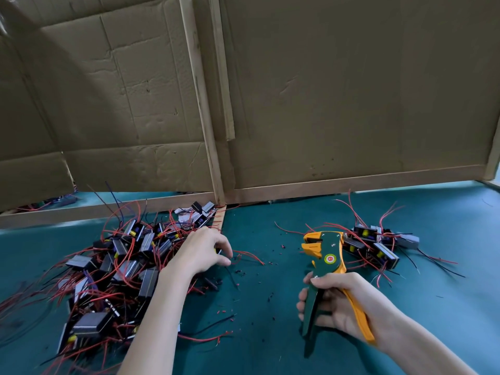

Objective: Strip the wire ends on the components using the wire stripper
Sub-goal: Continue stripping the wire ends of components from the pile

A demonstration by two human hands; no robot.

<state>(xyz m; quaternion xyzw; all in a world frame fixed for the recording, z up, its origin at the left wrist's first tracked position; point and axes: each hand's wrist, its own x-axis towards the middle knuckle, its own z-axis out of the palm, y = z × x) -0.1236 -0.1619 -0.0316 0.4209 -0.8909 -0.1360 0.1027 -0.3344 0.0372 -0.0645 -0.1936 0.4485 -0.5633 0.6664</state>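
Teal table (270,342), two component piles (113,269) (373,247), one wire stripper (326,255) in right hand (341,307)

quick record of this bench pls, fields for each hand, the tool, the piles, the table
left hand: at the right edge of the big pile, fingers curled; unclear whether it holds anything
right hand: grips the stripper handles
stripper: green and orange, head away from the person, no wire in it
big pile: components with red and black wires, left
small pile: same parts, right, beyond the stripper
table: teal, dotted with insulation bits
backdrop: cardboard
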